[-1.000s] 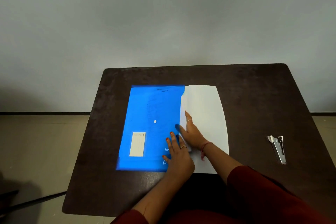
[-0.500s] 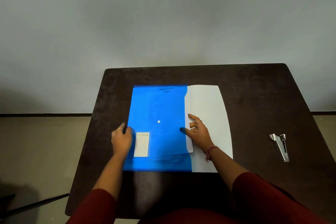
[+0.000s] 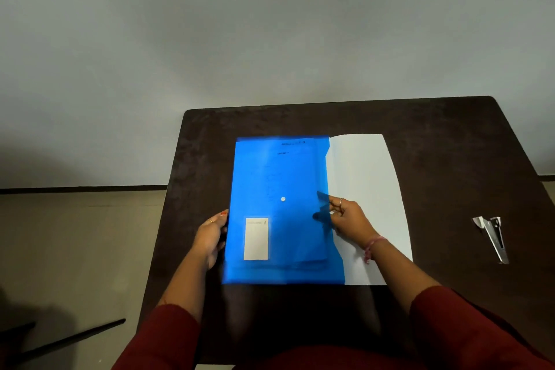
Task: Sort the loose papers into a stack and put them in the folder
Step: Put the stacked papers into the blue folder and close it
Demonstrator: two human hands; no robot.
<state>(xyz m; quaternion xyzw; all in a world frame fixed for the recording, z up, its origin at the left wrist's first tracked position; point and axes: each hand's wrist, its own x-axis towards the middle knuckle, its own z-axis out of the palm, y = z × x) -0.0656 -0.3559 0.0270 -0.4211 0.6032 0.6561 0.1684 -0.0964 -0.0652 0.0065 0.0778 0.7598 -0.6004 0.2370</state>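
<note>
A: The right hand's fingers reach under the folder's open edge, pinching it with the thumb; the left hand grips the far side.

B: And the folder?

A: Flat on the table, some papers half in. Thin, floppy, slick plastic. Best held by both edges.

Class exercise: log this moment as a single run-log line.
stage: inserting papers | left hand: holds blue folder edge | right hand: fingers inside folder opening | white papers: partly inside | stapler: untouched
</note>
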